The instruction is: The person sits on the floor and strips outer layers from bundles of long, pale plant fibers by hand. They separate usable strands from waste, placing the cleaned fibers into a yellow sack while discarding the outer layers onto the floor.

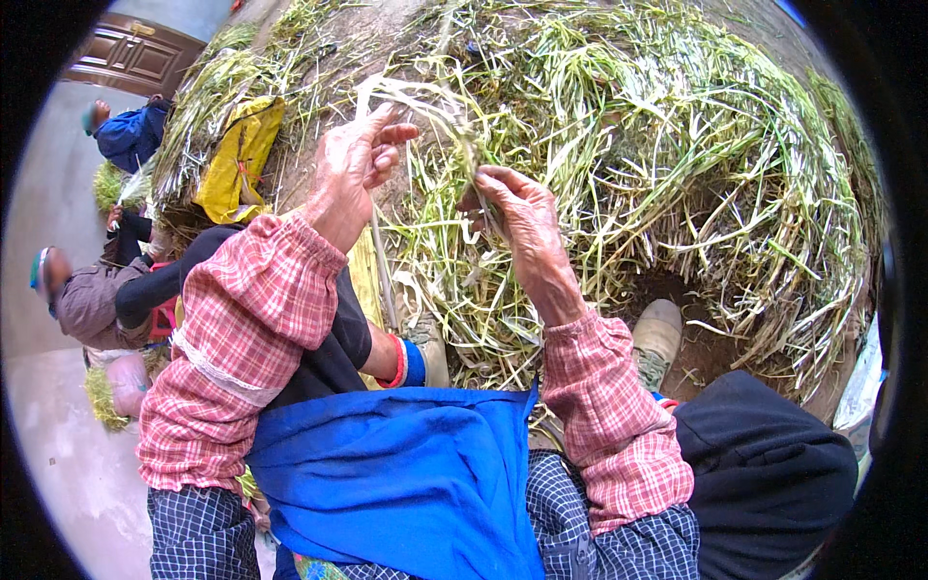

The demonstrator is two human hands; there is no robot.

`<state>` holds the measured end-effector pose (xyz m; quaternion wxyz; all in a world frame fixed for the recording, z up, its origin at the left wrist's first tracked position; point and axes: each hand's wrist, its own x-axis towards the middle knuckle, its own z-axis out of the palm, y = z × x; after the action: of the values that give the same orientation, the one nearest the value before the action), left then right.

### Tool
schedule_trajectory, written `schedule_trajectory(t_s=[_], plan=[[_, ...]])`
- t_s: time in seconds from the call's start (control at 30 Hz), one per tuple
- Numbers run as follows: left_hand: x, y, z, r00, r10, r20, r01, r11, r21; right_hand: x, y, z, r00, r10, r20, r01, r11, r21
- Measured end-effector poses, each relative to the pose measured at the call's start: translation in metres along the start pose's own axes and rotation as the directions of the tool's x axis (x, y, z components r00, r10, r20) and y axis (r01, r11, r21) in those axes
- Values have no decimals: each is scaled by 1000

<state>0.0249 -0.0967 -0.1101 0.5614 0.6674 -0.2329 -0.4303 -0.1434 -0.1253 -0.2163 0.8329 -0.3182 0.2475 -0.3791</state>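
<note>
My left hand [359,163] is up at the centre left, its fingers curled at the near end of a few pale, limp plant stalks [428,98]. These stalks arch across to my right hand [522,210], which pinches their darker end between thumb and fingers. Part of the grip of each hand is hidden. Below and beyond my hands spreads a heap of green and straw-coloured stalks [652,130], loose and tangled. Red checked sleeve covers are on both forearms, and a blue cloth [399,471] lies over my lap.
A yellow plastic sack [243,156] lies by more stalks at upper left. My shoes [656,337] rest at the near edge of the heap. Two people [101,297] sit at the left, one beside a red plastic stool [165,315]. A brown door [134,54] stands behind them.
</note>
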Motion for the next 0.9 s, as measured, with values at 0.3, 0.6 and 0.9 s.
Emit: schedule_trajectory(t_s=[0.3,0.6,0.9], plan=[[-11,-26,10,979,-88,187,69,992,106,5,3,6,997,-9,-79,22,987,156],[-16,-29,17,985,-56,160,34,990,138,4,-1,16,996,33,-80,-16,978,208],[-16,-35,12,964,-139,225,123,989,83,13,7,-3,996,67,-55,-42,929,367]])
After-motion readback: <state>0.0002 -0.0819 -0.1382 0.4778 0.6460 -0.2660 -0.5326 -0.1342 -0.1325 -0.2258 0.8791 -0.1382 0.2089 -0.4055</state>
